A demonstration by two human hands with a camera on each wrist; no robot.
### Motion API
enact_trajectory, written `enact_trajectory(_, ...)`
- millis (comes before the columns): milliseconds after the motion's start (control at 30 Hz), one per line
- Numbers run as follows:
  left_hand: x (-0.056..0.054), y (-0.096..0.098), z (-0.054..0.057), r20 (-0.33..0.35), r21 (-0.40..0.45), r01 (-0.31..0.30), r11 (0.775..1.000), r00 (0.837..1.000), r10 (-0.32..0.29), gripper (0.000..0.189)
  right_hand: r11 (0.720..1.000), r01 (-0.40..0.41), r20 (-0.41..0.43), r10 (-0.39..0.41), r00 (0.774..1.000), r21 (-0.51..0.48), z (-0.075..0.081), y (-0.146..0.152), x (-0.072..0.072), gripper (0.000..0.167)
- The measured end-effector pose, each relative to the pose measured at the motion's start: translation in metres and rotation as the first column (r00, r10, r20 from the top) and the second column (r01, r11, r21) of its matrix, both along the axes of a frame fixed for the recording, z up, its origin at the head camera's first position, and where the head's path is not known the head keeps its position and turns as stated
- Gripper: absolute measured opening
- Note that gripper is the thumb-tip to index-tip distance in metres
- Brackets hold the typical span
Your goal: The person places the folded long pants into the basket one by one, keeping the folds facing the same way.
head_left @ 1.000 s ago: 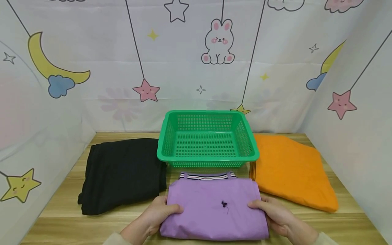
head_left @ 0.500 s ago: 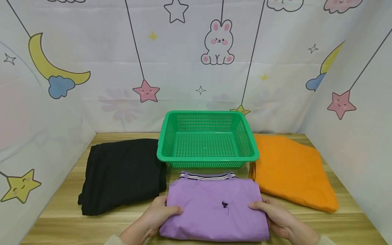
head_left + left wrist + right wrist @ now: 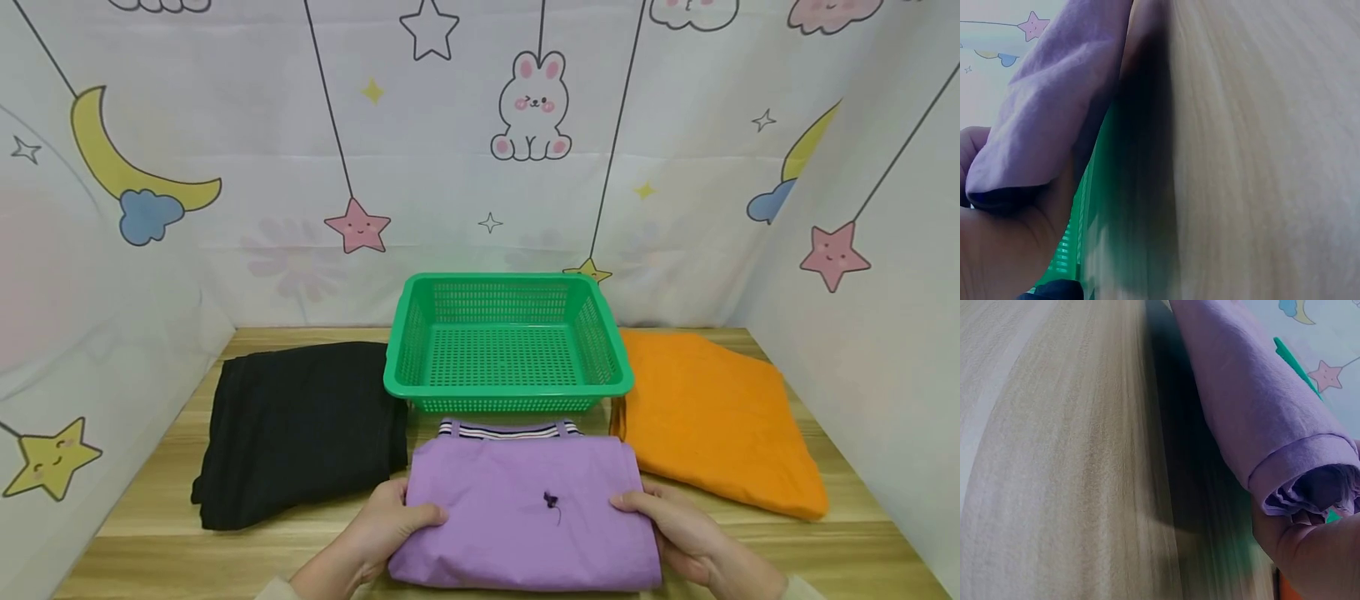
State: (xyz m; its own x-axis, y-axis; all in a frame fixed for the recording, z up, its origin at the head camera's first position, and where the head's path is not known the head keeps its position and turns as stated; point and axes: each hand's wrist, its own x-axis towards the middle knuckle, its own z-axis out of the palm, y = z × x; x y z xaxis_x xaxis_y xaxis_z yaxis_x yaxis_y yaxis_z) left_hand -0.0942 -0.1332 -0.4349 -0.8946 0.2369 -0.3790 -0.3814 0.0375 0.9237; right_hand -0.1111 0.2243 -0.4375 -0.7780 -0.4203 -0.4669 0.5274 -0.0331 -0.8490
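Most fingers of both hands are hidden beneath the purple shirt [image 3: 517, 517], which lies on the near side of the green basket [image 3: 510, 391]. Both forearms run out of the head view at the bottom, ending in slivers of pale sleeve [image 3: 279, 590]. The black cloth [image 3: 307, 433], left of the basket, and the orange cloth [image 3: 712, 417], right of it, are each partly covered by its sides. A small dark mark [image 3: 551, 500] on the shirt is too small to make out. In the wrist views the shirt's underside is in dark shadow; whether its far edge touches the table [image 3: 217, 571] I cannot tell.

The left hand [image 3: 393, 521] and right hand [image 3: 678, 529] hold the shirt's opposite sides, thumbs on top pointing inward, each pinching the folded layers.
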Motion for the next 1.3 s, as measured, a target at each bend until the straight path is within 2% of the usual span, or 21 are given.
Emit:
enact_trajectory(133,-0.001,0.000,0.002,-0.014,-0.010,-0.011,1.000,1.000,0.011,0.042,1.000,0.011,0.002,-0.011,1.000,0.017,0.002,-0.001,-0.001,0.052)
enact_trajectory(500,-0.002,-0.001,0.007,-0.016,-0.021,-0.011,1.000,1.000,0.011,0.045,1.000,-0.016,-0.009,0.016,1.000,-0.016,0.008,-0.001,-0.002,0.042)
enact_trajectory(1300,0.004,-0.004,0.010,-0.057,-0.029,-0.032,0.999,0.998,0.030,0.041,1.000,0.004,-0.009,-0.004,1.000,-0.021,0.014,-0.005,0.003,0.048)
